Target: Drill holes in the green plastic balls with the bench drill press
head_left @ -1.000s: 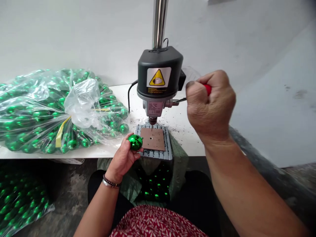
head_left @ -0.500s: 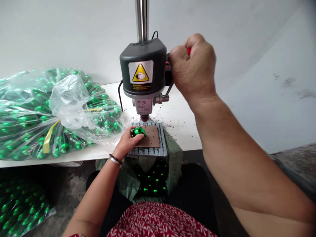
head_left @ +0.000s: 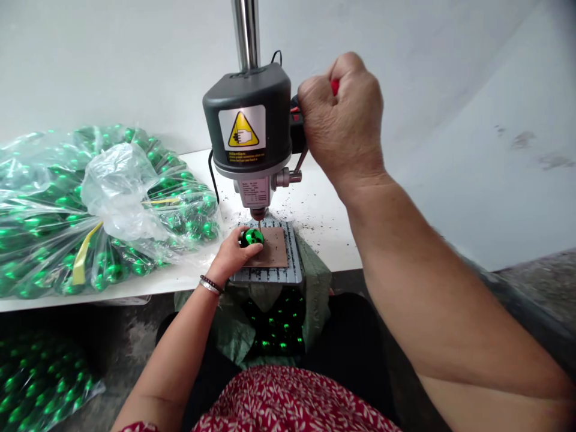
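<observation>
Across the left part of the worktop (head_left: 335, 216), a bulging clear plastic bag (head_left: 117, 186) of shiny green balls (head_left: 112, 273), with a yellow strip (head_left: 84, 258) at its gathered neck; behind the worktop, a smudged pale wall (head_left: 148, 54); below its left part, a second bag (head_left: 40, 384) of green balls on the grey floor (head_left: 135, 333)

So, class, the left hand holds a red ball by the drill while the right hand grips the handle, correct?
Not red: the head view shows a green ball in the left hand by the drill, the right hand gripping the handle.
</observation>
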### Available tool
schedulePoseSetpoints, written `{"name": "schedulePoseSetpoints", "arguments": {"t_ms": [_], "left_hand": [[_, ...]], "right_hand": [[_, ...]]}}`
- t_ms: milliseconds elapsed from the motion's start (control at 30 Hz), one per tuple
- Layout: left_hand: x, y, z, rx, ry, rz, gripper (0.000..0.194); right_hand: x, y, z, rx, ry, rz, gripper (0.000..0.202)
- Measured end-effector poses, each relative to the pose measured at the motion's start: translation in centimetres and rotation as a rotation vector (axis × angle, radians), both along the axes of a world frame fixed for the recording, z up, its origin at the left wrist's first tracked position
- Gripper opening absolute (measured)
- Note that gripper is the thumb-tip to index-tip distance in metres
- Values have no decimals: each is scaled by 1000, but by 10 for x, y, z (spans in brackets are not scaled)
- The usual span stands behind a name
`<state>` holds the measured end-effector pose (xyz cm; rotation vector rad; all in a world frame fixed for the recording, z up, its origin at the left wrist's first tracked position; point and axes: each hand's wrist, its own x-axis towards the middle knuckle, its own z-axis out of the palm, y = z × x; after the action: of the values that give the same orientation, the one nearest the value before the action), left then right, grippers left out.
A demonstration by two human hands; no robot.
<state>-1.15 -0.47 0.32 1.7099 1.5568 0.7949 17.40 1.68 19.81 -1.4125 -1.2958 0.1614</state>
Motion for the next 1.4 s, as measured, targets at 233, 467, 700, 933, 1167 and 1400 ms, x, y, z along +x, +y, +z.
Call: {"name": "schedulePoseSetpoints", "arguments": {"t_ms": [233,467,700,933,1167,1400], "left_hand": [[12,4,-1,51,78,-87,56],[13,9,2,-31,-10,-82,50],[3,12,7,-152,-124,-126,39],[7,9,14,-164,-123,-130,42],[6,9,12,23,122,-150,37],[7,12,6,83,241,-165,51]], "right_hand": [[1,0,-2,27,11,10,36],[0,0,-1,26,19,15,36],[-1,0,-2,20,14,13,36],[0,0,-1,19,19,27,36],[-1,-1,-2,18,17,25,36],[-1,-1,-2,27,19,22,37]]}}
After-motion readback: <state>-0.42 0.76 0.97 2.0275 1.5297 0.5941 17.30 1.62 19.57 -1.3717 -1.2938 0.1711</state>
